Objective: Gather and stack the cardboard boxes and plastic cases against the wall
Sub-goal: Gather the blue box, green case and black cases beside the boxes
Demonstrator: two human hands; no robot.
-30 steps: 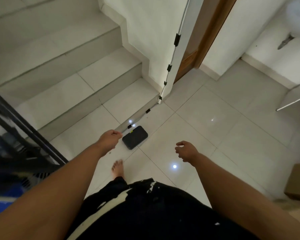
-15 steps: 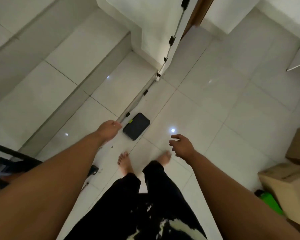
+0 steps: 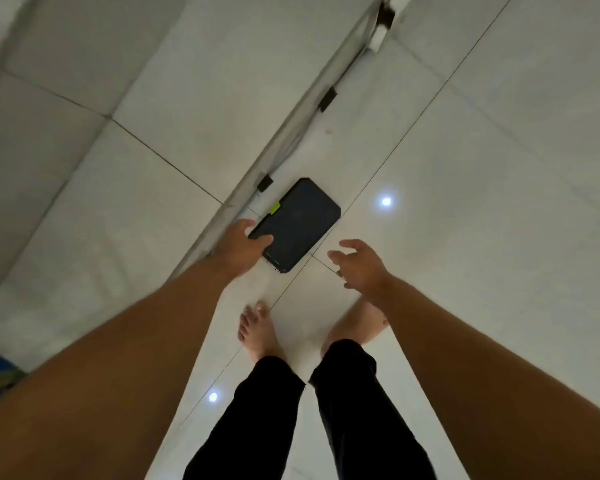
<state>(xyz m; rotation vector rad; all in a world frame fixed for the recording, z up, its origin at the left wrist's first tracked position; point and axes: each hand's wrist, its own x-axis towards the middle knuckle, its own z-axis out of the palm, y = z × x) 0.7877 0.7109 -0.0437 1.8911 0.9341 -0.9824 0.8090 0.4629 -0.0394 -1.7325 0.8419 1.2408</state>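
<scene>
Two bare feet: planted on the tiled floor just short of the case, close enough for both arms to reach down to it.
Right hand: empty, fingers spread and loosely bent, hovering just beside the case's near right corner; likely placed to take the free side.
Left hand: thumb laid over the case's near left corner, fingers curled at the edge beside the step, pinching that corner, probably to tip it up off the floor.
Black plastic case: flat on the floor, not lifted; no stack or wall pile in view.
Green latch: on the long edge facing the step, clear of the grip.
Cable strip: runs along the foot of the step, just beside the case, leaving little room for fingers on that side.
</scene>
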